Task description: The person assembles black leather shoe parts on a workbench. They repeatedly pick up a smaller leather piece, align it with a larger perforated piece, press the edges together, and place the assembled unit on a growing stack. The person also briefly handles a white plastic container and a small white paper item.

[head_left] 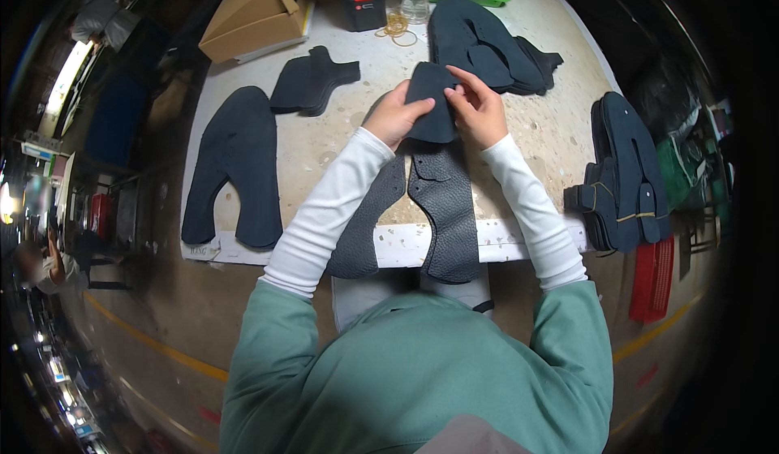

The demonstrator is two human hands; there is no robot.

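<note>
Left hand pinches a dark panel by its left edge, right hand apparently by its right; the panel masks part of the grained material overhanging the table. Around: carton, bottle, banded stack.

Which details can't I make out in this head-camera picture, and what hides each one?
All in the head view:
Flat dark navy piece with curved edges: its underside, facing away.
Left hand: fingertips except the thumb's, behind that piece.
Black pebbled leather piece with two legs: its upper part, covered by the held piece.
Clear plastic bottle with red band: its top, cut off by the upper edge.
Person in left background: hands too small and blurred.
</note>
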